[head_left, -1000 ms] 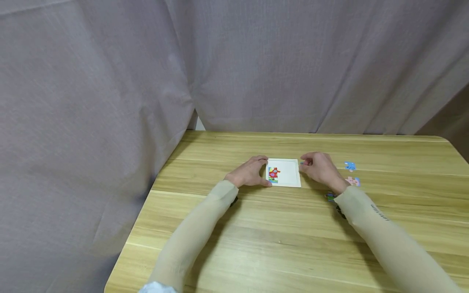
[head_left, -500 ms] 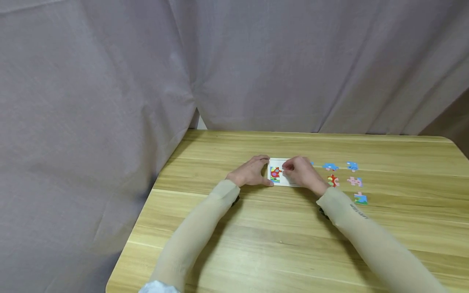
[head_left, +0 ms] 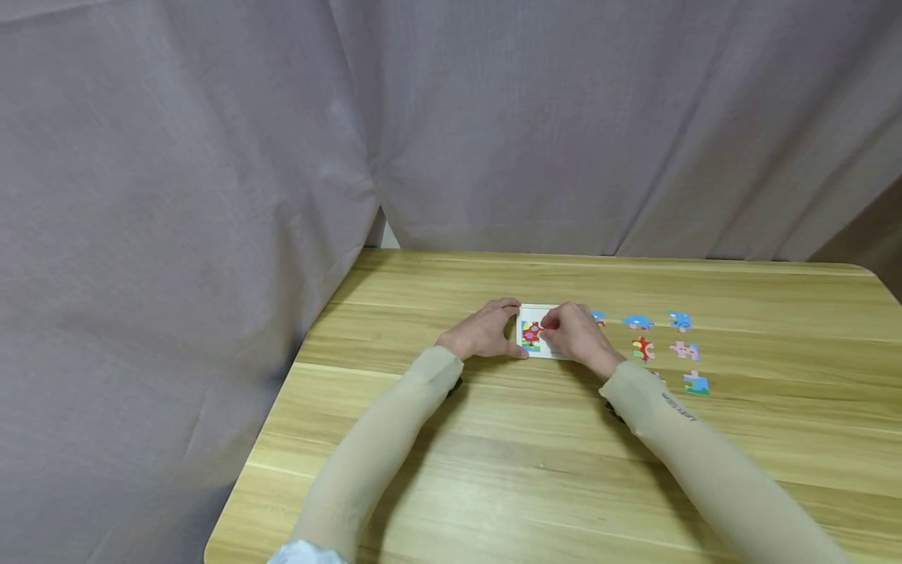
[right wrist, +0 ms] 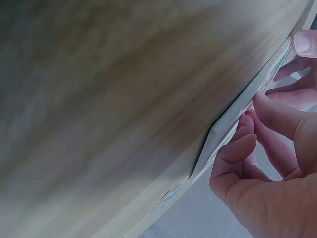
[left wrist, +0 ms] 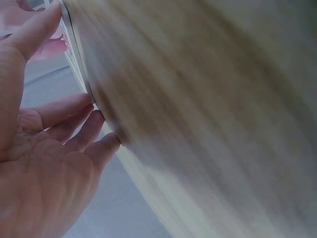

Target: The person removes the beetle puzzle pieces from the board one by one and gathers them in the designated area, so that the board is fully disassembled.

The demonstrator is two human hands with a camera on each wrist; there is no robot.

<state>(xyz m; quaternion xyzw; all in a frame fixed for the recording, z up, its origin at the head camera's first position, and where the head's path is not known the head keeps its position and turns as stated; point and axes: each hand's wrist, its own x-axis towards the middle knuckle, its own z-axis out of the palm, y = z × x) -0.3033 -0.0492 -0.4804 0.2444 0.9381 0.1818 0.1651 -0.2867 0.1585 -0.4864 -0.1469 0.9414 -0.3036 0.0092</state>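
A white puzzle tray (head_left: 539,308) lies on the wooden table, with joined pieces of a red picture (head_left: 532,333) along its left side. My left hand (head_left: 486,329) holds the tray at its left edge, thumb at the near corner and fingers at the far corner. Over the middle of the tray, my right hand (head_left: 574,333) has thumb and fingertips together, pinching a small puzzle piece that they mostly hide, beside the red picture. The right wrist view shows those fingertips (right wrist: 257,101) down at the tray's surface. The tray's right part is hidden under that hand.
Several loose puzzle pieces lie right of the tray, among them a blue one (head_left: 638,321), a red one (head_left: 643,349), a pink one (head_left: 685,350) and a blue-green one (head_left: 696,382). The right sleeve partly covers another. A grey curtain (head_left: 493,157) hangs behind the table (head_left: 458,486).
My right hand has moved left from beside the tray's right edge to over its middle, beside the red picture. Loose pieces its arm covered now show. The left hand stays at the tray.
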